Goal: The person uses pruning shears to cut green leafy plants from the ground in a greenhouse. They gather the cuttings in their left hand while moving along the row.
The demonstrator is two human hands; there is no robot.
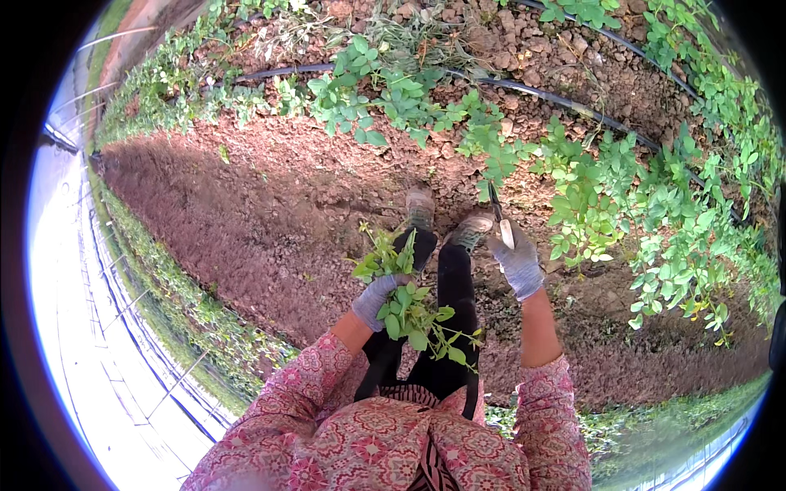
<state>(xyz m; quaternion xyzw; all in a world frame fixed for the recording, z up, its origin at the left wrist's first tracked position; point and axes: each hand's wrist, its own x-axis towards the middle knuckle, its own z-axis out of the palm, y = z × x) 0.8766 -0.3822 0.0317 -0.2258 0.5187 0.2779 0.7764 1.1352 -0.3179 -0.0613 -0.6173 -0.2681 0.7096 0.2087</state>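
My left hand (379, 301), in a grey work glove, is closed around a bunch of cut leafy stems (402, 310). Leaves stick out above and below the fist, in front of my dark trousers. In a matching glove, my right hand (519, 261) grips a tool with a pale handle (506, 234) and a dark, narrow blade (494, 201); it looks like a knife or sickle, its exact kind unclear. The blade points away from me, its tip close to the lower leaves of a green leafy plant (500, 161) at the bed's edge.
Black drip irrigation pipes (546, 95) run along the planted bed of clumpy reddish soil. Wilted cuttings (417, 46) lie on it. Denser plants (669, 245) spread at the right. My shoes (471, 228) stand on the bare dirt path (276, 202). Another plant row (209, 325) runs behind me.
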